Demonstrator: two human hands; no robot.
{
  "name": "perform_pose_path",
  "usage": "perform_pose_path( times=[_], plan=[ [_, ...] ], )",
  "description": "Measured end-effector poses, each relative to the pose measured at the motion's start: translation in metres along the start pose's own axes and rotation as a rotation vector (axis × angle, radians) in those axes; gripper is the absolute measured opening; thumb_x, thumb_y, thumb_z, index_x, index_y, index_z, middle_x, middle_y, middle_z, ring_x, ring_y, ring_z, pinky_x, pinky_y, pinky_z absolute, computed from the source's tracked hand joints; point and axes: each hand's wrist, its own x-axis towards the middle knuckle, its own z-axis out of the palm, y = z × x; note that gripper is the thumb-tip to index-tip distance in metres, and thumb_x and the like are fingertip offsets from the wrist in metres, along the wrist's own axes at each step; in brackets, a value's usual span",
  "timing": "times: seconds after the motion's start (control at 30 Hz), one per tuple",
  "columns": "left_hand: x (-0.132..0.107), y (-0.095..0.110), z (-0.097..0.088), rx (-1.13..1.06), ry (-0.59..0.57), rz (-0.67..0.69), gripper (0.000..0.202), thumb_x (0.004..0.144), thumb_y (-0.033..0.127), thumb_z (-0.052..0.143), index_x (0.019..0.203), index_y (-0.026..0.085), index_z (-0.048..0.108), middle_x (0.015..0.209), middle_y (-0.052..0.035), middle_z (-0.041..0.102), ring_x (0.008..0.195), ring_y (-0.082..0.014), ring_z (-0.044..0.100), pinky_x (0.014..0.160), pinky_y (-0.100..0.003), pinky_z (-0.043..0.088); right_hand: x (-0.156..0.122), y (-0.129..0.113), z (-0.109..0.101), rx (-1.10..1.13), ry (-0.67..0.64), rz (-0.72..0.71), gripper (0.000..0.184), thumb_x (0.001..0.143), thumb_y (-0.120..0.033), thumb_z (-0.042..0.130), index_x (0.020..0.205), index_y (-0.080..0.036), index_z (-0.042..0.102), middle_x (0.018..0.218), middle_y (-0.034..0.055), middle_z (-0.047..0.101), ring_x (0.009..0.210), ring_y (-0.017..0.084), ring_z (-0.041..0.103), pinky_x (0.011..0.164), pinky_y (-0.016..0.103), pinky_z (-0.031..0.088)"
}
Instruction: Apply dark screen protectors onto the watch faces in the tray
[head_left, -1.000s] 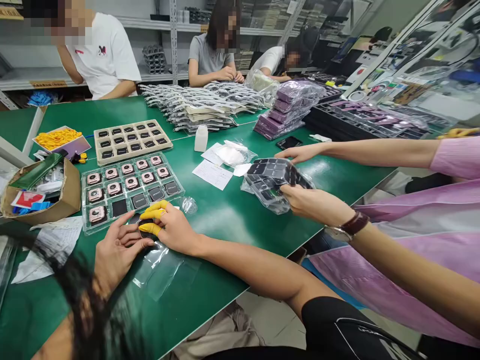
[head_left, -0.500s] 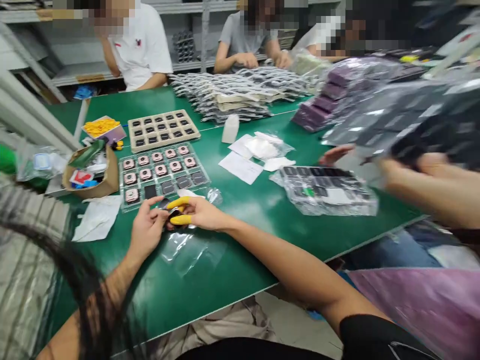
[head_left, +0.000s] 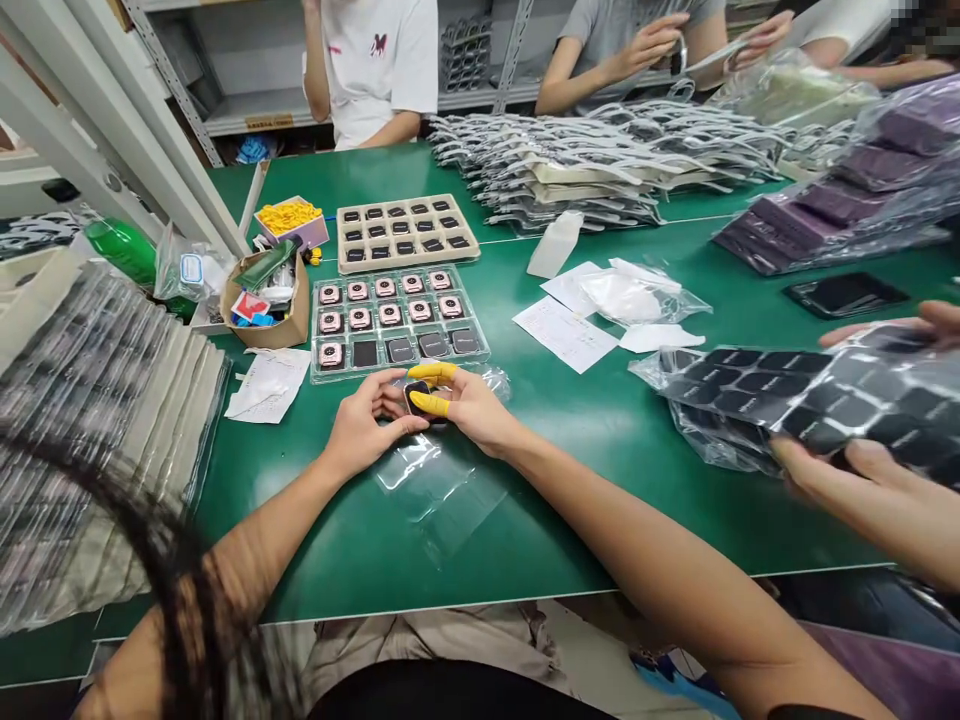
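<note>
Both my hands meet over the green table point(head_left: 600, 440), pinched on one small black watch case point(head_left: 415, 398). My left hand point(head_left: 367, 425) grips its left side. My right hand point(head_left: 469, 405), with yellow finger cots on thumb and forefinger, grips its right side. Just beyond them lies a clear tray point(head_left: 396, 320) of pink and black watch cases. A beige tray point(head_left: 405, 232) of black cases sits behind it. Clear plastic film point(head_left: 442, 490) lies on the table under my wrists.
A co-worker's hands point(head_left: 862, 470) at the right hold a bagged black tray point(head_left: 810, 395). A cardboard box point(head_left: 264, 300), a box of yellow cots point(head_left: 289, 220), papers point(head_left: 566, 330), a white bottle point(head_left: 553, 245) and stacked bagged trays point(head_left: 600, 170) surround the work spot. Other people sit opposite.
The view has swung left and down. My hands keep hold of the black watch case. The co-worker has lifted the bagged black tray off the table at the right.
</note>
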Motion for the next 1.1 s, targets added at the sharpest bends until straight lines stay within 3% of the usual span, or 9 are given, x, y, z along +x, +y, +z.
perform_pose_path(
  times=[0.2,0.33,0.5,0.57,0.67,0.73,0.87,1.0,1.1],
  plan=[
    [-0.001,0.002,0.001,0.086,0.003,-0.010,0.071,0.067,0.041,0.103,0.129,0.025,0.073,0.094,-0.0059,0.079,0.081,-0.0240,0.076,0.087,-0.045,0.065,0.002,0.012,0.009,-0.062,0.048,-0.079,0.044,0.073,-0.058,0.093,0.098,-0.027,0.077,0.103,0.0032,0.075,0.087,0.021,0.072,0.077,0.038,0.066],
    [-0.001,0.004,0.000,0.064,0.057,-0.062,0.062,0.070,0.041,0.101,0.123,0.021,0.076,0.098,-0.0089,0.082,0.088,-0.0264,0.078,0.093,-0.049,0.066,-0.003,0.002,0.006,-0.288,0.118,-0.238,0.036,0.075,-0.057,0.091,0.086,-0.026,0.077,0.119,0.0079,0.073,0.112,0.025,0.070,0.089,0.039,0.063],
    [0.005,0.005,-0.004,-0.070,0.123,-0.097,0.062,0.068,0.036,0.101,0.121,0.020,0.071,0.105,-0.0109,0.081,0.097,-0.0264,0.079,0.096,-0.047,0.067,-0.009,-0.042,-0.058,-0.304,0.077,-0.182,0.047,0.076,-0.065,0.089,0.098,-0.025,0.077,0.088,0.0017,0.070,0.068,0.015,0.058,0.061,0.032,0.050],
    [0.006,0.007,-0.005,-0.106,0.146,-0.099,0.063,0.070,0.035,0.100,0.121,0.020,0.068,0.112,-0.0116,0.079,0.099,-0.0257,0.079,0.097,-0.047,0.067,-0.009,-0.051,-0.085,-0.556,0.120,-0.112,0.047,0.077,-0.058,0.091,0.106,-0.023,0.078,0.082,0.0009,0.070,0.067,0.016,0.058,0.062,0.033,0.050],
    [0.007,0.012,-0.006,-0.130,0.170,-0.107,0.065,0.068,0.033,0.101,0.121,0.020,0.065,0.113,-0.0111,0.078,0.103,-0.0254,0.079,0.103,-0.046,0.065,-0.006,-0.049,-0.103,-1.085,0.256,-0.090,0.039,0.081,-0.042,0.090,0.112,-0.021,0.080,0.101,0.0072,0.073,0.087,0.023,0.068,0.081,0.040,0.057],
    [0.007,0.014,-0.005,-0.135,0.180,-0.131,0.068,0.063,0.034,0.103,0.118,0.020,0.065,0.109,-0.0101,0.079,0.102,-0.0251,0.079,0.103,-0.046,0.065,-0.003,-0.044,-0.098,-1.259,0.253,-0.192,0.036,0.088,-0.037,0.086,0.120,-0.022,0.080,0.118,0.0104,0.071,0.105,0.027,0.069,0.096,0.044,0.057],
    [0.007,0.017,-0.001,-0.081,0.167,-0.207,0.075,0.055,0.040,0.105,0.116,0.019,0.065,0.103,-0.0081,0.079,0.095,-0.0240,0.079,0.096,-0.043,0.067,0.002,-0.038,-0.075,-1.309,-0.014,-0.413,0.017,0.097,-0.031,0.080,0.111,-0.023,0.083,0.131,0.0119,0.069,0.126,0.027,0.062,0.115,0.045,0.049],
    [0.009,0.020,-0.001,-0.011,0.152,-0.233,0.077,0.056,0.042,0.104,0.119,0.017,0.066,0.097,-0.0058,0.079,0.090,-0.0228,0.079,0.090,-0.039,0.068,0.007,-0.036,-0.056,-1.316,-0.091,-0.518,0.012,0.103,-0.032,0.073,0.100,-0.021,0.078,0.138,0.0109,0.073,0.127,0.026,0.059,0.115,0.047,0.043],
    [0.011,0.021,-0.004,0.018,0.131,-0.251,0.077,0.057,0.042,0.103,0.121,0.018,0.068,0.099,-0.0061,0.081,0.092,-0.0238,0.080,0.092,-0.039,0.068,0.012,-0.025,-0.033,-1.228,-0.088,-0.618,0.013,0.106,-0.035,0.070,0.108,-0.022,0.074,0.123,0.0062,0.080,0.117,0.022,0.063,0.109,0.044,0.045]
  ],
)
